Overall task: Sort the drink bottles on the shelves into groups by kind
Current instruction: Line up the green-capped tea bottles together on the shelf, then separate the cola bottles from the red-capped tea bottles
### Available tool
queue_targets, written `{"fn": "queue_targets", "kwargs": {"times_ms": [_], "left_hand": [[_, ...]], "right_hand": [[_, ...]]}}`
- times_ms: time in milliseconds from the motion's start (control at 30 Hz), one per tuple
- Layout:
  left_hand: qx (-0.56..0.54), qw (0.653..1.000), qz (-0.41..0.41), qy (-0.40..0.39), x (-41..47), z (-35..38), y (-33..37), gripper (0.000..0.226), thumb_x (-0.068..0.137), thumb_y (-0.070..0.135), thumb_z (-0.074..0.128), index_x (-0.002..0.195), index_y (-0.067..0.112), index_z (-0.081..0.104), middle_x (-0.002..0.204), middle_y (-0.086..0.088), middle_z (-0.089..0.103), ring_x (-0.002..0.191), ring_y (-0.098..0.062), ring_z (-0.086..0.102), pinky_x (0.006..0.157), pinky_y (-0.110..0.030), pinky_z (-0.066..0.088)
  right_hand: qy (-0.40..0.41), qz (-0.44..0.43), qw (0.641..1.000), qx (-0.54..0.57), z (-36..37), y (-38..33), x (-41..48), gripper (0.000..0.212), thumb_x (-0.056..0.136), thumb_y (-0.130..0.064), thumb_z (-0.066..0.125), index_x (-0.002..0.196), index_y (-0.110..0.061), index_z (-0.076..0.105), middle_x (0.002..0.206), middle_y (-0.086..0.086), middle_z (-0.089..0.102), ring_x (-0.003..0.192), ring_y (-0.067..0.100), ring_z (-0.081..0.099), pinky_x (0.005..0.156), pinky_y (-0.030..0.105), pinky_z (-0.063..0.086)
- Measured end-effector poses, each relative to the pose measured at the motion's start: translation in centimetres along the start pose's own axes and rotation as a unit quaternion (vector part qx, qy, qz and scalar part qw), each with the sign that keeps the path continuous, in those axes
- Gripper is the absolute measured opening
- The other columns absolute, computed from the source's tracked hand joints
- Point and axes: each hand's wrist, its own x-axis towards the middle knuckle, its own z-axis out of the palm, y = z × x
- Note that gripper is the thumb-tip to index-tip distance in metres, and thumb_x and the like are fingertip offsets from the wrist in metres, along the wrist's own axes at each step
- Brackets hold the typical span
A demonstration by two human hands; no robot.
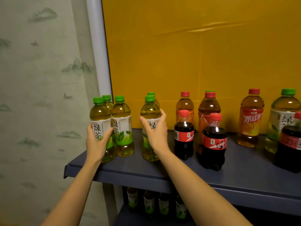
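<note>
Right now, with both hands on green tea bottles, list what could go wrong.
1. The left hand holds a green tea bottle close to the shelf edge; it might slip off.
2. The right hand sliding its bottle left might knock the neighbouring green tea, or its forearm the small cola.

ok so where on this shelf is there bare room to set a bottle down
Bare grey shelf shows along the front edge, and in the gap between the red-capped cola bottle and the orange iced tea bottle. The left green tea bottles stand crowded.
</note>
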Motion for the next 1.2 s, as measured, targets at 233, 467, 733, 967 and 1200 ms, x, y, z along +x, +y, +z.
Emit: {"fn": "queue_targets", "kwargs": {"times_ms": [233, 467, 733, 967, 1200], "left_hand": [[0.021, 0.988, 0.069, 0.139, -2.7, 0.4, 2.9, 0.06, 0.087, 0.037, 0.057, 0.138, 0.016, 0.034, 0.136, -0.001, 0.04, 0.128, -0.011, 0.035, 0.1, -0.012, 0.026], [-0.024, 0.959, 0.277, -0.058, -8.9, 8.1, 8.6, 0.032, 0.083, 0.024, 0.054, 0.113, 0.013, 0.051, 0.11, 0.002, 0.052, 0.105, -0.009, 0.05, 0.093, -0.025, 0.043], [0.074, 0.972, 0.032, -0.219, -9.6, 17.3, 8.0, 0.101, 0.067, 0.028, 0.08, 0.142, 0.006, 0.017, 0.146, -0.014, 0.028, 0.136, -0.027, 0.028, 0.108, -0.034, 0.028], [-0.032, 0.982, -0.02, -0.184, -10.5, 19.3, 7.3, 0.07, 0.065, 0.019, 0.082, 0.121, 0.012, 0.04, 0.119, -0.008, 0.058, 0.108, -0.024, 0.057, 0.081, -0.028, 0.043], [-0.106, 0.972, 0.083, -0.193, -14.3, 18.8, 10.9, 0.063, 0.062, 0.015, 0.083, 0.112, 0.03, 0.047, 0.104, 0.014, 0.062, 0.093, 0.005, 0.06, 0.074, -0.008, 0.048]], "right_hand": [[-0.088, 0.005, 0.994, -0.067, -3.2, -1.6, -0.8, 0.08, 0.086, -0.043, 0.057, 0.148, -0.02, 0.011, 0.156, -0.003, 0.016, 0.142, 0.011, 0.016, 0.111, 0.027, 0.02], [0.128, -0.286, 0.926, -0.21, -12.1, -2.2, -4.5, 0.041, 0.084, -0.018, 0.059, 0.123, -0.013, 0.051, 0.127, 0.001, 0.051, 0.122, 0.011, 0.043, 0.104, 0.025, 0.034], [0.111, 0.017, 0.969, -0.219, -17.0, 2.0, -4.4, 0.087, 0.061, -0.041, 0.082, 0.128, -0.018, 0.032, 0.121, -0.005, 0.043, 0.114, 0.015, 0.048, 0.089, 0.031, 0.044], [0.064, 0.088, 0.985, -0.133, -18.4, 2.2, -4.5, 0.058, 0.064, -0.038, 0.08, 0.109, -0.027, 0.045, 0.102, -0.01, 0.06, 0.1, 0.013, 0.061, 0.087, 0.032, 0.049], [0.098, 0.037, 0.991, -0.078, -24.3, -0.3, -6.7, 0.041, 0.066, -0.031, 0.081, 0.096, -0.033, 0.053, 0.09, -0.013, 0.066, 0.079, -0.007, 0.062, 0.062, 0.007, 0.047]]}}
